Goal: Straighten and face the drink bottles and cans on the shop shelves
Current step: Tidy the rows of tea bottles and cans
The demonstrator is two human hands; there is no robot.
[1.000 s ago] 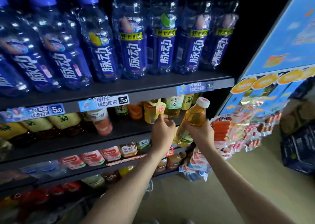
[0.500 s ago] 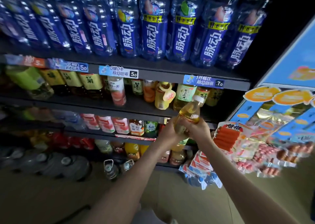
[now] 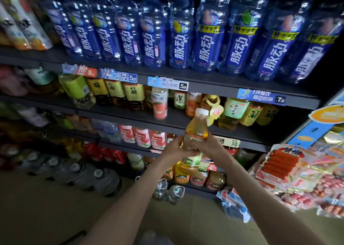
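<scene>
Amber liquid fills the tea bottle [image 3: 197,131], which is off its shelf, upright, near the middle of my view and in front of the second shelf [image 3: 178,120]. My left hand [image 3: 176,149] grips its label band from nine o'clock and my right hand [image 3: 209,145] from three o'clock, the fingers of both curled round the body. I cannot tell whether the label faces outward, because my fingers cover most of it.

At twelve o'clock, the blue bottles [image 3: 204,45] on the top shelf [image 3: 219,85] stand in an even row with labels forward; that tier looks done. On the second shelf, a pink bottle [image 3: 160,105] at ten o'clock from the one I hold stands ahead of its neighbours. A tagged yellow bottle [image 3: 211,103] sits at one o'clock.

I judge the task part-way. This bottle must go back faced, and its shelf needs evening up. The red drinks [image 3: 104,153] at eight o'clock are too blurred to assess.
</scene>
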